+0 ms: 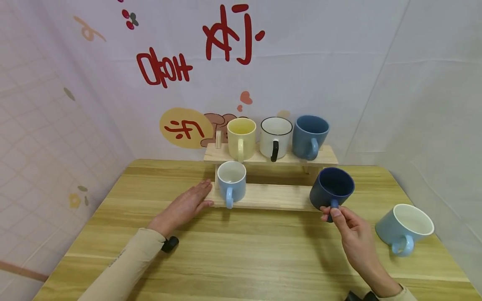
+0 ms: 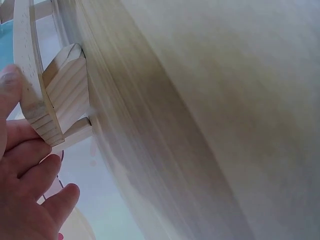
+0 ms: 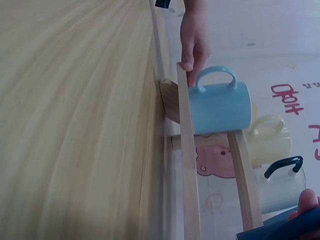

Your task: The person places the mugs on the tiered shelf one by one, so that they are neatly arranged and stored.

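My right hand (image 1: 355, 234) pinches the handle of a dark blue mug (image 1: 328, 193) between thumb and fingers. The mug stands upright, overlapping the right end of the lower shelf of a wooden two-tier rack (image 1: 278, 196). Its dark side (image 3: 285, 227) shows at the bottom of the right wrist view. My left hand (image 1: 188, 204) touches the left end of the same shelf (image 2: 27, 75), thumb by the front edge, fingers extended along the end. Right beside it a light blue mug (image 1: 232, 184) sits on the lower shelf, handle toward me.
On the upper tier stand a yellow mug (image 1: 241, 138), a white mug (image 1: 276, 136) with black rim and handle, and a blue mug (image 1: 310, 138). Another light blue mug (image 1: 403, 230) is on the wooden table (image 1: 244, 259), right of my right hand. White printed cloth (image 1: 320, 54) hangs behind.
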`<act>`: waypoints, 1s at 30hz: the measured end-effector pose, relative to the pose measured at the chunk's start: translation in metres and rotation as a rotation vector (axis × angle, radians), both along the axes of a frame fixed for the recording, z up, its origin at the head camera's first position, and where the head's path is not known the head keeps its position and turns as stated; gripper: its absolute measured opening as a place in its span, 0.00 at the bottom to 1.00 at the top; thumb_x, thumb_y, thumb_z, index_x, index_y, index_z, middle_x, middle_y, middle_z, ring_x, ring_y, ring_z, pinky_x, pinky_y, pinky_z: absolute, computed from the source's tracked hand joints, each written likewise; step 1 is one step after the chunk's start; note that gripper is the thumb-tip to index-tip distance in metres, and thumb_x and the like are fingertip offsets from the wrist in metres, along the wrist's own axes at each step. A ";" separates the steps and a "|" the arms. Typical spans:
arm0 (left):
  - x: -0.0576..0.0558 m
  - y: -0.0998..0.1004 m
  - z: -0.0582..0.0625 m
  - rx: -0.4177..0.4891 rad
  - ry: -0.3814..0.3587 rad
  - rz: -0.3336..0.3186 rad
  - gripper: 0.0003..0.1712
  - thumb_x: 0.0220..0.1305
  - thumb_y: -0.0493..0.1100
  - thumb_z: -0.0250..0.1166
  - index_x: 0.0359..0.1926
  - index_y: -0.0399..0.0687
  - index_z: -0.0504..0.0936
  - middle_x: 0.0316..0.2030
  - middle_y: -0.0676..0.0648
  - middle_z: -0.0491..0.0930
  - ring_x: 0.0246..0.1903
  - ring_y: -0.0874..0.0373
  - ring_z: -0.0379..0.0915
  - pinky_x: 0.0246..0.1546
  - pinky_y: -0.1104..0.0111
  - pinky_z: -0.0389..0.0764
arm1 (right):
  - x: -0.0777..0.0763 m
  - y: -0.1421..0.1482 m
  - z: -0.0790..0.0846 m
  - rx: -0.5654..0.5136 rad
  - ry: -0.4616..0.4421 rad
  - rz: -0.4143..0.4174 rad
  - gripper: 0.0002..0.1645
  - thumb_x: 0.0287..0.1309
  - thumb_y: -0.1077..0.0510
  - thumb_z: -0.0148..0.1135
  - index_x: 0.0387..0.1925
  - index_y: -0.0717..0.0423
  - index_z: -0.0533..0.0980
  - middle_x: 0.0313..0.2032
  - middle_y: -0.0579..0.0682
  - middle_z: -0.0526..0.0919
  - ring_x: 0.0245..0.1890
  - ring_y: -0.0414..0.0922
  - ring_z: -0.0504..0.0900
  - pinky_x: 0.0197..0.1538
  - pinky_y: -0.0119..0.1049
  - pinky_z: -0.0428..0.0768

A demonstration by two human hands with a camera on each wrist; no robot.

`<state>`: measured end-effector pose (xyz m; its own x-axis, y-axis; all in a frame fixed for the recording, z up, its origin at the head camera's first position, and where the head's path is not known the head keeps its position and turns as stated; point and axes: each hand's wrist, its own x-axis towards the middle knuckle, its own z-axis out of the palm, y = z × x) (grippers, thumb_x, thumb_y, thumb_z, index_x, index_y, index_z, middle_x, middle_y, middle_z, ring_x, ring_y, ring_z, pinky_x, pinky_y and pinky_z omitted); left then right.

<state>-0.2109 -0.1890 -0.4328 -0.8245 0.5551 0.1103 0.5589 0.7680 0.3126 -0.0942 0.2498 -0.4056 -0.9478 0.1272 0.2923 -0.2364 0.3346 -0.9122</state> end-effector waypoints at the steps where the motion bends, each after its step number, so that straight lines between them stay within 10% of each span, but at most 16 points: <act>1: 0.000 0.000 0.000 -0.002 0.001 0.000 0.38 0.78 0.54 0.59 0.75 0.30 0.65 0.76 0.34 0.60 0.75 0.38 0.57 0.72 0.44 0.64 | -0.001 -0.002 0.000 -0.004 0.007 0.008 0.17 0.79 0.62 0.51 0.48 0.72 0.82 0.36 0.52 0.90 0.45 0.38 0.86 0.57 0.21 0.76; 30: 0.002 0.000 -0.001 0.003 -0.015 0.016 0.38 0.78 0.55 0.58 0.75 0.32 0.65 0.77 0.36 0.60 0.76 0.40 0.57 0.72 0.43 0.64 | -0.025 -0.063 -0.015 -0.112 -0.009 0.250 0.16 0.80 0.61 0.51 0.41 0.66 0.83 0.38 0.51 0.89 0.48 0.42 0.86 0.56 0.29 0.81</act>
